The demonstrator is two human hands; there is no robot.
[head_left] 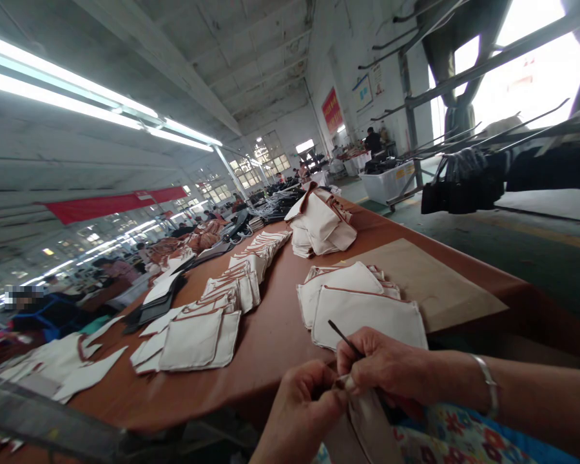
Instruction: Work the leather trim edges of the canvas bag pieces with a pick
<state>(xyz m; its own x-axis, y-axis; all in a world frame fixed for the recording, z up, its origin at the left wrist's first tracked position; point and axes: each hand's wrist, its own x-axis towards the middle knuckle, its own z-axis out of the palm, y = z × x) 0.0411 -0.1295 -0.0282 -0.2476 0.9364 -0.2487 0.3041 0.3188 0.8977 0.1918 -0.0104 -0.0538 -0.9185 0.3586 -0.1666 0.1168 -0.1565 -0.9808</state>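
Observation:
Both hands meet low in the view, just off the near edge of the brown table. My left hand (309, 403) pinches the top edge of a pale fabric piece (367, 425) that hangs below the fingers. Against its other side, my right hand (381, 367) grips the same edge, and a thin dark pointed tool (339, 334) sticks up from between its fingers. Beyond the hands lies a small pile of cream pieces with brown trim (367, 312). The fingertips partly hide the held edge.
Overlapping rows of cream pieces (191, 338) cover the left of the brown table (275, 335). Another stack (319, 222) stands farther back. A brown paper sheet (435, 283) lies at right. Black bags (464, 183) hang from a rack. A person (372, 142) is far off.

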